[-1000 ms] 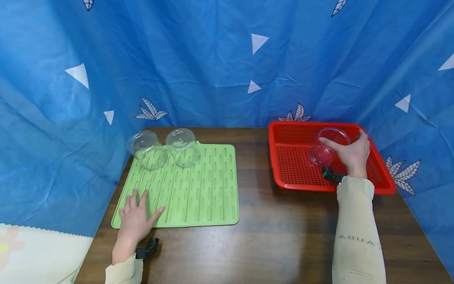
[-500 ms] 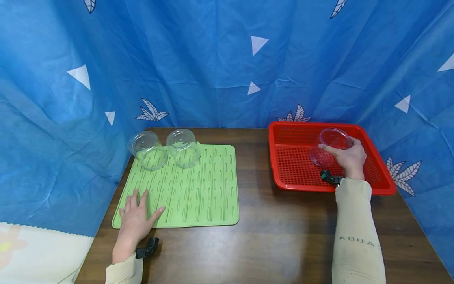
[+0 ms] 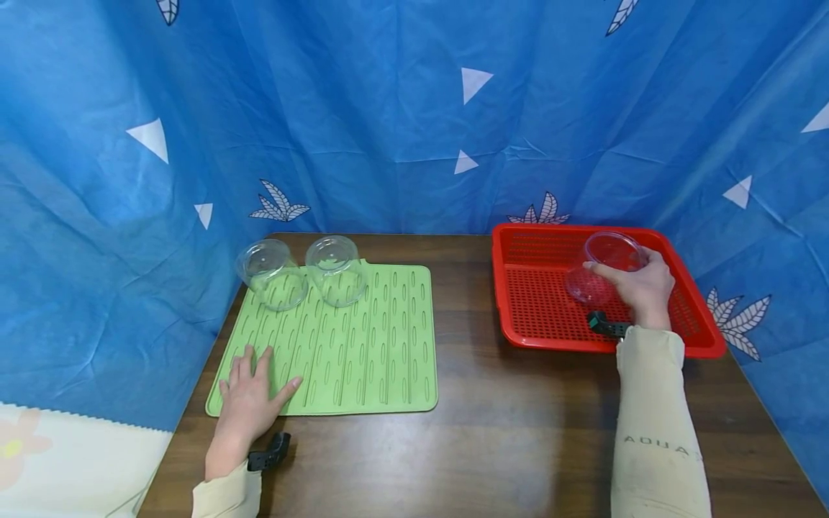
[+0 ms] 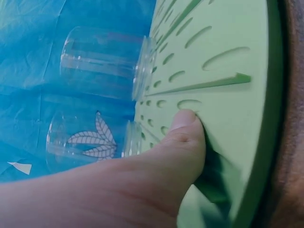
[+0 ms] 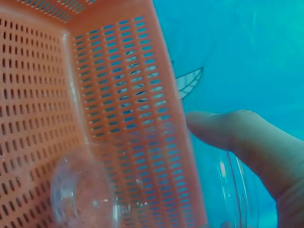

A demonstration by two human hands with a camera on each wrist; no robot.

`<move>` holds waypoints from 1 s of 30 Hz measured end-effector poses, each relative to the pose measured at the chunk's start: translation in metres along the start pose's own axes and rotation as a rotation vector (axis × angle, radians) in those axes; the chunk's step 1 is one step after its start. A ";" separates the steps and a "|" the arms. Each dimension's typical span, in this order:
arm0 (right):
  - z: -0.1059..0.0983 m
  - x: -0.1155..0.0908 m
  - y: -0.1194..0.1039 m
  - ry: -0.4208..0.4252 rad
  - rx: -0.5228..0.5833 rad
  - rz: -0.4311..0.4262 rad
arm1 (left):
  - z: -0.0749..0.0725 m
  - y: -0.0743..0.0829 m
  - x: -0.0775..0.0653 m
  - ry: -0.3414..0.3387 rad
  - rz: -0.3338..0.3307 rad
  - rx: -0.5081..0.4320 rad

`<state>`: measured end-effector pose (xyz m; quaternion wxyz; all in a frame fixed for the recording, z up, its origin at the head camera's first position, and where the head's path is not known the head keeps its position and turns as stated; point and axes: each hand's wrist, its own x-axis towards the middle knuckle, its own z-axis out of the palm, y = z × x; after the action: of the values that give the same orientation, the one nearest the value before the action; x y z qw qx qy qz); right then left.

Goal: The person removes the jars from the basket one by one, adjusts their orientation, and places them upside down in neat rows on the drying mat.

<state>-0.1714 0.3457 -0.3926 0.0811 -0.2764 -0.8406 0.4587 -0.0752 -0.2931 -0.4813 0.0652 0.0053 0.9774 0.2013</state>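
Grips a clear jar in the right hand, near its mouth end, with the thumb on the near side and the other fingers mostly hidden behind. Sits mouth up, with its closed end down inside the red basket, to the right of centre; cannot tell whether it touches the basket floor. Lies just left of and beyond the right palm, well apart from the left hand.

Reaches forward with the right arm nearly straight, in a pale sleeve, passing over the basket's near rim. Carries a black wrist camera on the inner side of that wrist.

Rests the left hand palm down on the near left corner of the green mat, holding nothing, with fingers spread and thumb pointing out to the right. Touches neither of the two clear jars there, one at the far left corner and another just right of it, both upside down with mouths on the mat. Shows wooden table between mat and basket, with a blue curtain behind.
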 end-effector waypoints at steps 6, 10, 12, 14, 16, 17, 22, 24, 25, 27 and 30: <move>-0.013 -0.008 -0.016 -0.008 -0.015 -0.041 | -0.010 -0.001 0.000 -0.036 0.018 -0.013; -0.023 -0.015 -0.029 -0.025 -0.038 -0.093 | -0.015 0.000 0.000 -0.044 0.021 -0.047; -0.029 -0.018 -0.037 -0.035 -0.060 -0.130 | -0.018 0.002 0.000 -0.035 0.028 -0.071; -0.034 -0.021 -0.044 -0.045 -0.079 -0.167 | -0.021 0.006 0.000 -0.005 0.056 -0.107; -0.039 -0.025 -0.051 -0.049 -0.105 -0.198 | -0.027 0.012 0.000 0.028 0.094 -0.156; -0.041 -0.026 -0.055 -0.052 -0.116 -0.211 | -0.031 0.015 0.000 0.044 0.115 -0.186; -0.045 -0.039 -0.074 -0.070 -0.160 -0.282 | -0.049 0.036 0.008 0.118 0.214 -0.331; -0.043 -0.045 -0.083 -0.072 -0.172 -0.324 | -0.055 0.046 0.012 0.147 0.247 -0.370; -0.042 -0.049 -0.088 -0.072 -0.181 -0.349 | -0.058 0.051 0.015 0.159 0.263 -0.383; -0.037 -0.056 -0.097 -0.069 -0.196 -0.401 | -0.063 0.061 0.020 0.174 0.287 -0.408; -0.029 -0.067 -0.109 -0.068 -0.214 -0.481 | -0.070 0.078 0.029 0.163 0.319 -0.445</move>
<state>-0.1466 0.2834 -0.2792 0.1300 -0.0601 -0.9281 0.3437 -0.1145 -0.2485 -0.3903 -0.0463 0.1283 0.8980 0.4182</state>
